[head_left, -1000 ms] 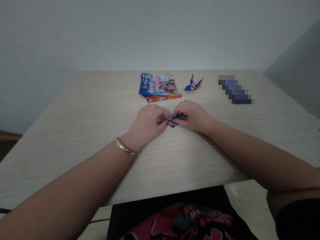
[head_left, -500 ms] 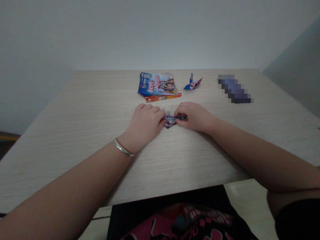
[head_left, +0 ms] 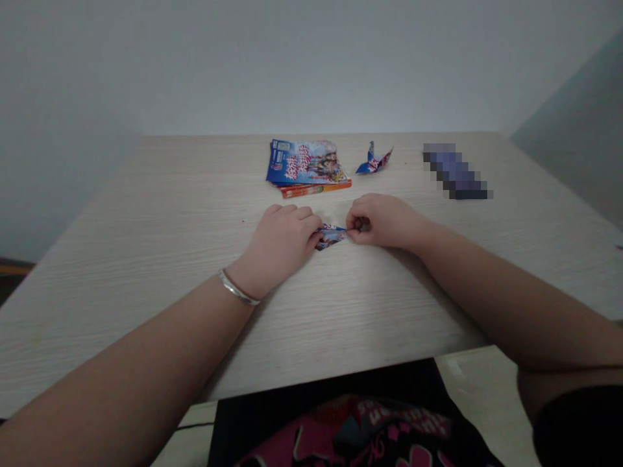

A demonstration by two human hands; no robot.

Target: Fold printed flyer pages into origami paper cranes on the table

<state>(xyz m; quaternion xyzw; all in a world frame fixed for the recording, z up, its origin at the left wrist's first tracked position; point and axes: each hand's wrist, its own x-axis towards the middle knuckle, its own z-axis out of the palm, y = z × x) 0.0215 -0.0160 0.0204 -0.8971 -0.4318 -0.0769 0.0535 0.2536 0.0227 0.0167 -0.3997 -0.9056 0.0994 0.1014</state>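
Observation:
A small piece of folded printed paper [head_left: 329, 238], blue, white and red, lies low over the table between my hands. My left hand [head_left: 288, 243], with a silver bangle on the wrist, grips its left end; the fingers cover that part. At the paper's pointed right tip, my right hand [head_left: 379, 220] pinches with thumb and fingertips. Beyond my hands stands a folded paper crane [head_left: 374, 160] in the same sort of print. To its left is a stack of printed leaflets [head_left: 306, 162], blue on top with an orange edge below.
A pixelated dark purple object [head_left: 456, 172] lies at the back right of the pale wood-grain table [head_left: 160, 259]. The table's far edge meets a plain wall [head_left: 311, 65]. Its near edge runs just above my lap.
My right hand has slid a little to the right, out to the paper's tip, so more of the paper shows. My left hand has kept its hold.

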